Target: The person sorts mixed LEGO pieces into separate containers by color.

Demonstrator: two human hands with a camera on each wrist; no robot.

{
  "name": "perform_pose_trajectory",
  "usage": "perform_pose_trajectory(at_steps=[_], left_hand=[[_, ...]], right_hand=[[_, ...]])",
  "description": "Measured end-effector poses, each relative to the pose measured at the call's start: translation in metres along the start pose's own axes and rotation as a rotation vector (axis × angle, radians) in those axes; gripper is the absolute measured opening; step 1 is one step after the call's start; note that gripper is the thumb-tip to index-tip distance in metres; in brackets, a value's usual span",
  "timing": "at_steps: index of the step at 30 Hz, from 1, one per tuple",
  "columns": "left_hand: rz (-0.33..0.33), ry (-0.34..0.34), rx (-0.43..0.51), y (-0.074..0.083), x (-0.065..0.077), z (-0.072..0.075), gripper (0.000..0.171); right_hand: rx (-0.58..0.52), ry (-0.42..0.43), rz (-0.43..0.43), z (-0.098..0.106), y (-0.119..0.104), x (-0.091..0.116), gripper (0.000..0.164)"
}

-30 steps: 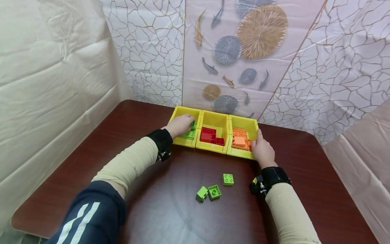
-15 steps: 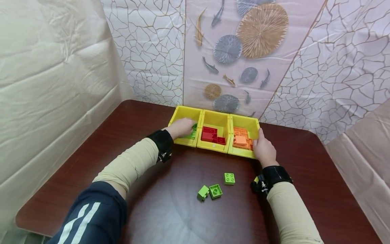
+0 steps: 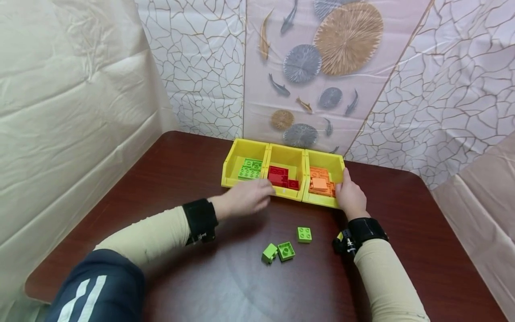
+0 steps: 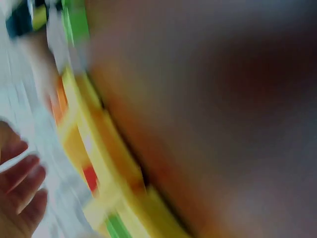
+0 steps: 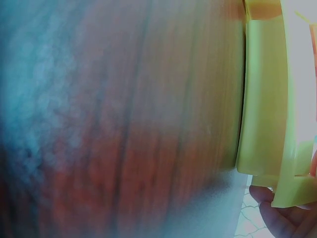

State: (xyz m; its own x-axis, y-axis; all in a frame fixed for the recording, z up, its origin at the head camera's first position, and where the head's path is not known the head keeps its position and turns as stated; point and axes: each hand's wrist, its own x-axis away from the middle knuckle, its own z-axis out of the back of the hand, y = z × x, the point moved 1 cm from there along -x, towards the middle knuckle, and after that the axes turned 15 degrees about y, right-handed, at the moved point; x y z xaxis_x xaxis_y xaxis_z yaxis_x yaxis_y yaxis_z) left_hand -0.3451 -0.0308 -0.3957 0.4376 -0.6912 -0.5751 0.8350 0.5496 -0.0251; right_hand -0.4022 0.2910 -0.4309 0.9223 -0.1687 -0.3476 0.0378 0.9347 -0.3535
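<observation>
My left hand (image 3: pixel 246 197) hovers just in front of the yellow bins, over the table. In the left wrist view its loosely bent fingers (image 4: pixel 27 183) hold nothing. Green bricks (image 3: pixel 251 169) lie in the left bin (image 3: pixel 237 152), red bricks (image 3: pixel 277 175) in the middle bin (image 3: pixel 286 154), orange bricks (image 3: pixel 320 184) in the right bin (image 3: pixel 331 161). My right hand (image 3: pixel 351 197) grips the right bin's outer side wall; in the right wrist view its fingers (image 5: pixel 282 218) show around the bin's edge. Three loose green bricks, one upright (image 3: pixel 304 235), one tipped over (image 3: pixel 286 251) and one sideways (image 3: pixel 269 253), lie nearer me.
The dark brown table (image 3: pixel 225 277) has rounded far corners. A patterned cloth (image 3: pixel 201 67) hangs right behind the joined bins, and a pale cloth (image 3: pixel 80 112) covers the left side.
My left hand has come out of the left bin toward me and to the right, baring the green bricks inside. The right hand keeps its grip on the right bin.
</observation>
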Motion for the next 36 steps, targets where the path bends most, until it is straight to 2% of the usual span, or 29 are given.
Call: perform_pose_trajectory(at_steps=[3, 7, 12, 15, 20, 24, 28, 32, 36], left_hand=[[-0.116, -0.105, 0.088, 0.027, 0.014, -0.001, 0.033], [-0.169, -0.255, 0.185, 0.049, 0.025, 0.000, 0.047], [-0.181, -0.404, 0.261, 0.056, 0.031, -0.004, 0.050], [-0.170, -0.433, 0.261, 0.056, 0.035, -0.007, 0.045], [-0.116, -0.411, 0.291, 0.052, 0.039, -0.008, 0.034], [-0.045, -0.342, 0.324, 0.039, 0.037, -0.007, 0.030], [0.063, -0.214, 0.286, 0.014, 0.030, 0.003, 0.030], [0.197, -0.083, 0.168, -0.020, 0.020, 0.021, 0.037], [0.331, -0.030, 0.032, -0.054, 0.010, 0.031, 0.043]], right_hand=[[0.001, -0.007, -0.009, 0.001, 0.001, -0.001, 0.061], [0.007, -0.005, -0.017, 0.001, 0.003, -0.001, 0.062], [0.003, -0.001, -0.010, 0.000, 0.005, 0.001, 0.061], [-0.001, -0.001, -0.007, -0.001, 0.005, 0.002, 0.060], [-0.001, 0.010, -0.005, -0.001, 0.004, 0.001, 0.061], [-0.001, 0.012, -0.006, 0.000, 0.003, 0.000, 0.061], [-0.003, 0.003, -0.003, 0.000, 0.002, -0.001, 0.061], [-0.007, 0.000, -0.002, -0.001, 0.001, 0.000, 0.061], [-0.007, 0.001, -0.002, -0.001, 0.000, 0.000, 0.060]])
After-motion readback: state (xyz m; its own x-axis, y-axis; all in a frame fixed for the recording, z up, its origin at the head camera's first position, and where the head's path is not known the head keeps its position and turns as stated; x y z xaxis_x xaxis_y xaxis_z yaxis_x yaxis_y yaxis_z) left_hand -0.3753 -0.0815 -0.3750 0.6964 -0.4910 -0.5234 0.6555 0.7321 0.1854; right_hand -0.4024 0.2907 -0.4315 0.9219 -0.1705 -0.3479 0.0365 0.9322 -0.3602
